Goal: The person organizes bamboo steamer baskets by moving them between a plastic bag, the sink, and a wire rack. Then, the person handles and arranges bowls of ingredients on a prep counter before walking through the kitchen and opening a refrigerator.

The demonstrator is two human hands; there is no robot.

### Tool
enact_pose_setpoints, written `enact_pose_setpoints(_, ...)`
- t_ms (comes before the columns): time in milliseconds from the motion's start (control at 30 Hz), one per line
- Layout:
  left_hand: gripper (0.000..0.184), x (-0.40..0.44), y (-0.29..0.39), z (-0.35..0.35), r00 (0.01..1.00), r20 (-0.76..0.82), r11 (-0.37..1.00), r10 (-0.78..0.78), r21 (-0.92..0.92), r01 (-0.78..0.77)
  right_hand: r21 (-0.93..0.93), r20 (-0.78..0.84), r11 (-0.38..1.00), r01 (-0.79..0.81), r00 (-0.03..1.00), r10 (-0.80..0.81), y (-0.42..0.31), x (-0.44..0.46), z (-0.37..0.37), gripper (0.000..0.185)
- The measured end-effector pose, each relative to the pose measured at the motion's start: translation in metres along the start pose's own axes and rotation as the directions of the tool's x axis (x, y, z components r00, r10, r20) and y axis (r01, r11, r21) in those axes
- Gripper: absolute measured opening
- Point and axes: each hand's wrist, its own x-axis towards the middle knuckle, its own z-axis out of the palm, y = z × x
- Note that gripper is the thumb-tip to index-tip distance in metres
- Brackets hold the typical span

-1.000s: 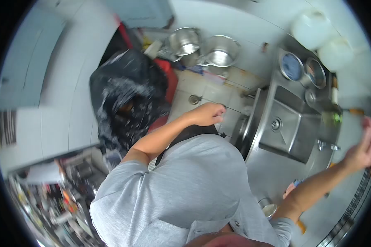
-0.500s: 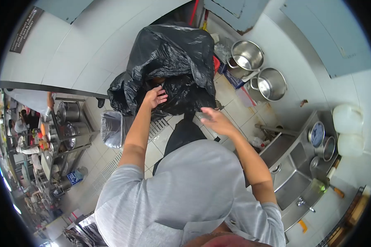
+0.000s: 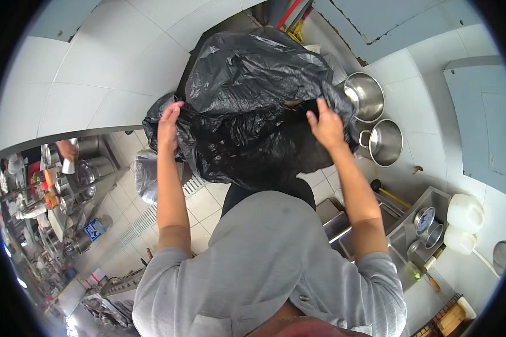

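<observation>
A large black garbage bag spreads in front of my body, its mouth facing up toward me and its inside dark. My left hand is closed on the bag's left edge, with the fingertips pressed together. At the right side my right hand grips the bag's rim, thumb and forefinger showing and the other fingers partly hidden. Whatever lies inside is mostly hidden; a small brownish patch shows near the fold.
Two steel pots stand on the floor at right. Beyond them is a steel sink with white jugs beside it. A small lined bin stands at left. Another person's hand shows near the shelving.
Both hands have moved onto the bag's edges, left and right, and taken hold. The bag has been spread wider and sits closer to my body.
</observation>
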Motion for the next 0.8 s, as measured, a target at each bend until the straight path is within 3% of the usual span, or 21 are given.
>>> enact_pose_setpoints(33,0.053,0.0,0.016,0.008,0.98,-0.058,0.955,0.192,0.241,-0.173,-0.003,-0.094,0.998,0.055,0.994,-0.055,0.001,0.016,-0.013,0.048)
enact_pose_setpoints(100,0.093,-0.012,0.051,0.029,0.982,-0.035,0.827,0.184,0.545,-0.135,-0.069,-0.025,0.998,-0.014,1.0,0.012,-0.007,0.05,-0.045,0.04)
enact_pose_setpoints(133,0.132,-0.011,0.043,0.033,0.92,0.075,0.537,0.385,0.793,-0.289,-0.187,0.042,0.982,-0.041,0.998,0.049,-0.004,0.07,-0.052,0.041)
enact_pose_setpoints(167,0.143,-0.027,0.059,0.061,0.942,0.095,0.358,0.322,0.909,-0.214,-0.259,0.113,0.965,-0.043,0.991,0.074,0.005,0.09,-0.053,0.044)
enact_pose_setpoints(233,0.149,-0.038,0.056,0.089,0.989,0.071,0.192,0.13,0.977,-0.095,-0.244,0.144,0.969,0.043,0.99,-0.008,0.002,0.123,-0.064,0.051)
enact_pose_setpoints(267,0.127,-0.041,0.054,0.094,0.984,0.038,0.142,0.175,0.988,-0.064,-0.173,0.134,0.984,0.049,0.991,-0.025,-0.005,0.133,-0.07,0.053)
enact_pose_setpoints(367,0.083,0.002,-0.003,0.036,0.997,-0.07,0.108,0.037,0.992,0.065,0.07,0.079,0.991,0.113,0.99,-0.118,-0.022,0.161,-0.085,0.064)
enact_pose_setpoints(433,0.045,0.006,0.01,0.008,0.992,-0.113,0.54,0.057,0.839,0.064,0.269,-0.001,0.945,0.186,0.981,-0.193,-0.021,0.174,-0.089,0.074)
enact_pose_setpoints(467,0.039,0.01,0.032,-0.004,0.985,-0.102,0.492,0.142,0.87,0.019,0.16,0.196,0.987,0.022,0.979,-0.054,-0.012,0.188,-0.091,0.079)
enact_pose_setpoints(500,0.034,0.017,0.063,-0.016,0.971,-0.086,0.439,0.223,0.898,-0.022,0.157,0.176,0.988,-0.009,0.984,-0.019,0.002,0.201,-0.082,0.079)
enact_pose_setpoints(533,0.034,0.036,0.083,-0.038,0.976,-0.181,0.614,0.121,0.786,0.069,0.048,0.29,0.997,-0.062,0.956,0.046,0.012,0.222,-0.078,0.078)
enact_pose_setpoints(567,0.034,0.058,0.1,-0.061,0.967,-0.255,0.757,0.0,0.632,0.167,-0.069,0.396,0.993,-0.1,0.911,0.119,0.025,0.244,-0.073,0.077)
enact_pose_setpoints(600,0.035,0.081,0.113,-0.075,0.952,-0.293,0.898,-0.087,0.391,0.202,-0.015,0.358,0.986,0.164,0.922,-0.148,0.052,0.258,-0.053,0.082)
enact_pose_setpoints(633,0.036,0.099,0.125,-0.082,0.934,-0.309,0.967,-0.179,0.118,0.224,0.235,0.343,0.971,-0.042,0.938,-0.043,0.043,0.266,-0.058,0.079)
enact_pose_setpoints(700,0.038,0.115,0.157,-0.038,0.905,-0.257,0.909,-0.338,-0.34,0.242,0.556,0.274,0.83,-0.032,0.95,-0.147,0.07,0.302,-0.02,0.082)
enact_pose_setpoints(733,0.038,0.129,0.147,-0.042,0.923,-0.27,0.948,-0.275,-0.233,0.215,0.59,0.45,0.765,-0.26,0.892,-0.044,0.08,0.314,-0.011,0.086)
enact_pose_setpoints(800,0.04,0.159,0.11,-0.043,0.952,-0.266,0.988,-0.152,-0.017,0.153,0.547,0.526,0.735,-0.4,0.847,0.069,0.1,0.328,0.011,0.089)
